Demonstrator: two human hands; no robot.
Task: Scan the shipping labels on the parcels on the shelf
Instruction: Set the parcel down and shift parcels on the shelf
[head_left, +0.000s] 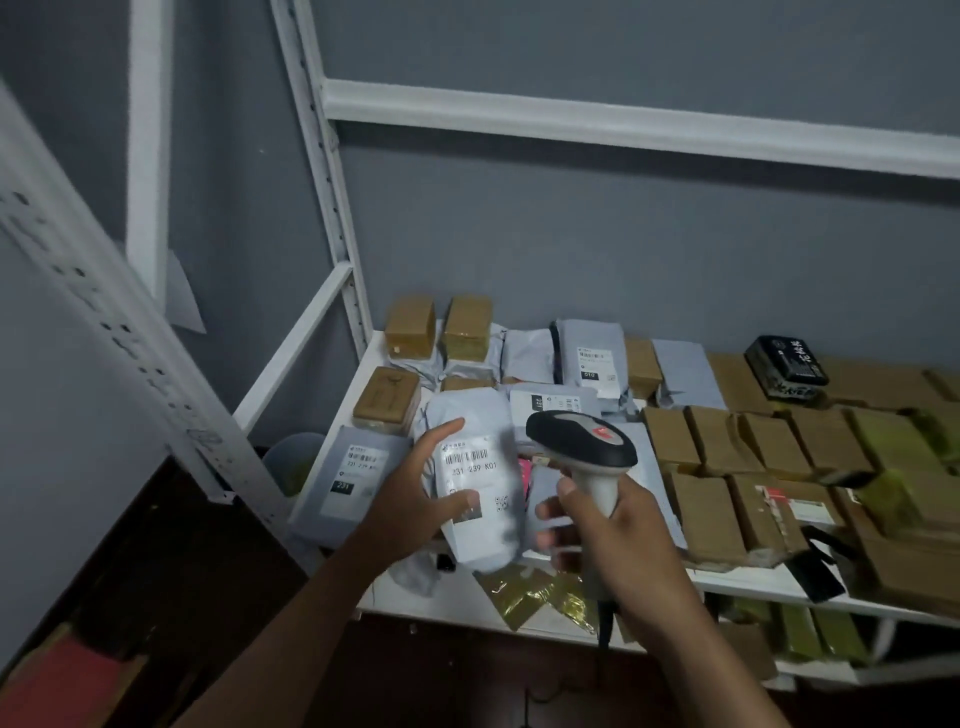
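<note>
**Holding a parcel under the scanner**

We are holding a grey parcel (475, 483) with our left hand (415, 493), thumb and fingers curling around its sides, above the front of the white shelf (743, 582). Its shipping label (472, 470) is facing up. Our right hand (608, 530) is gripping the scanner (582, 441) handle, just beside the parcel.

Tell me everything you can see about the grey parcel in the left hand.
The grey mailer parcel is a soft plastic pouch, bulging and rounded at its ends. Its white shipping label faces up with a barcode, the print "231 239 K01" and a small QR code. The left hand holds it tilted above the shelf's front edge, thumb on the label, fingers along its left side. The barcode scanner head hangs close on its right.
</note>
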